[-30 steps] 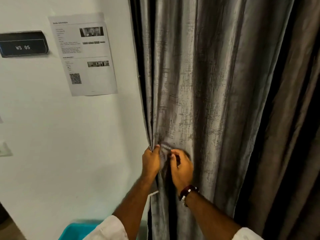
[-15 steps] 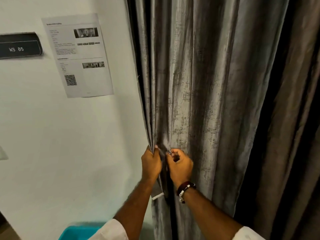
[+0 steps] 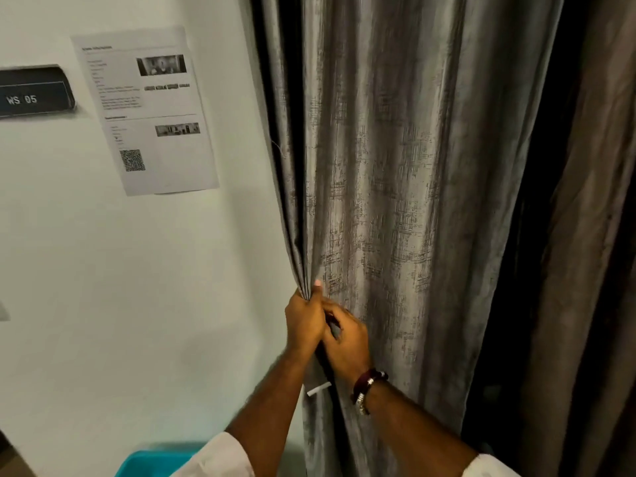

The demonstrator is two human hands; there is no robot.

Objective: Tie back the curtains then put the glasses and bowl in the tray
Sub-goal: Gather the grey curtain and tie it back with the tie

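Note:
A grey textured curtain (image 3: 395, 201) hangs in folds right of a white wall. My left hand (image 3: 304, 320) grips the curtain's left edge, thumb up against the cloth. My right hand (image 3: 347, 340), with a dark bracelet at the wrist, presses against the left one and pinches the same bunch of fabric. A strip of grey fabric with a white end (image 3: 318, 389) hangs below my hands. A teal tray (image 3: 151, 463) shows at the bottom edge, partly hidden by my left sleeve. No glasses or bowl are in view.
A darker brown curtain (image 3: 585, 270) hangs to the right. On the wall are a printed paper sheet (image 3: 144, 111) with a QR code and a dark sign (image 3: 34, 96) reading WS 05.
My hands have closed together on the curtain's edge; the right hand has moved left against the left hand. The view has shifted slightly.

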